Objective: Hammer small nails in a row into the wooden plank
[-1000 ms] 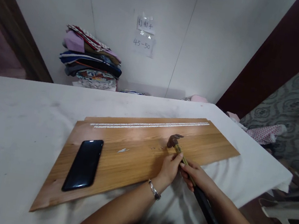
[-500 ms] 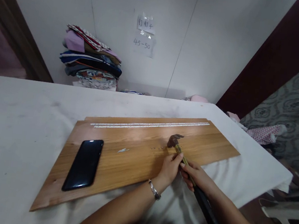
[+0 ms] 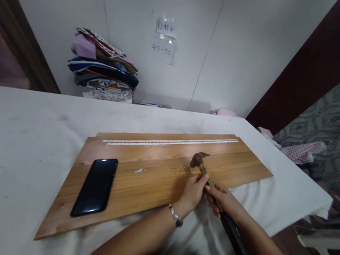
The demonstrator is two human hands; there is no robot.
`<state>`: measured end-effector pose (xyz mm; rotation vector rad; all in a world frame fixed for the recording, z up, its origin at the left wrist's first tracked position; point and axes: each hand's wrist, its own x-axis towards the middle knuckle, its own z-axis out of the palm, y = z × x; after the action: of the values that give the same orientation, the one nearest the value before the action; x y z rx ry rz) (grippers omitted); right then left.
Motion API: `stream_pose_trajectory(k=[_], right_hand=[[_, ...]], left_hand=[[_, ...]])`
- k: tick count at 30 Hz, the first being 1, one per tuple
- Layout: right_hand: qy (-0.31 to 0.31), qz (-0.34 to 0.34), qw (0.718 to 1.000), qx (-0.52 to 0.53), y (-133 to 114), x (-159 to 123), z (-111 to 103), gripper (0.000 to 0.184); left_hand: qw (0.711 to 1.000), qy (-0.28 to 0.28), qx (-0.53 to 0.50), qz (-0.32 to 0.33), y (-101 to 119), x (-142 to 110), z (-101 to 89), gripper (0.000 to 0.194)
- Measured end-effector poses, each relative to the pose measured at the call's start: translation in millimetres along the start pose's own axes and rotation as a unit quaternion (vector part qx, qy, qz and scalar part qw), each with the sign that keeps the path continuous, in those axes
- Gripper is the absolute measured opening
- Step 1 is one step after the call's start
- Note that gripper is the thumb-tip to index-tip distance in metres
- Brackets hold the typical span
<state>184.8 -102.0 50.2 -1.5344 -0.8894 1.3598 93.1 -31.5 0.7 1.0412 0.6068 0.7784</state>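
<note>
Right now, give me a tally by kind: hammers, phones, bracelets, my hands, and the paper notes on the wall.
Hammer: 1
Phone: 1
Bracelet: 1
Left hand and right hand: 2
Upper note and lower note: 2
Total: 7

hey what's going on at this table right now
A person holds a hammer with both hands: the left hand near its head, the right hand farther down the handle. The head is over or on a wooden board. Nails and a phone lie on the board, left of the hands.
</note>
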Motion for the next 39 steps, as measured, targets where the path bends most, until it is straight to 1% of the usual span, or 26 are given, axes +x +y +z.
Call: stream_pose_trajectory(k=[4,11,18,24,30,39], right_hand=[[-0.005,-0.007,1.0,-0.003,-0.7,-0.8,0.2,0.044],[-0.001,0.01,1.0,-0.007,0.8,1.1,-1.4,0.044],[-0.002,0.003,1.0,0.001,-0.6,-0.7,-0.6,0.044],[-0.004,0.001,1.0,-0.009,3.6,2.0,-3.0,0.044],[-0.002,-0.008,1.0,-0.005,-0.1,-1.4,-0.4,0.042],[-0.006,0.003,1.0,-0.007,2.7,1.4,-2.1,0.046]], left_hand=[[1.0,-0.002,-0.007,0.006,2.7,-0.6,0.2,0.043],[1.0,0.007,-0.002,0.005,0.9,-0.8,0.1,0.042],[1.0,0.001,0.001,0.01,0.0,0.3,-0.1,0.042],[1.0,0.002,0.0,0.002,-3.7,0.6,-0.4,0.044],[1.0,0.006,-0.002,0.017,-2.3,1.9,0.2,0.044],[1.0,-0.002,-0.007,0.004,-2.7,0.0,-0.5,0.043]])
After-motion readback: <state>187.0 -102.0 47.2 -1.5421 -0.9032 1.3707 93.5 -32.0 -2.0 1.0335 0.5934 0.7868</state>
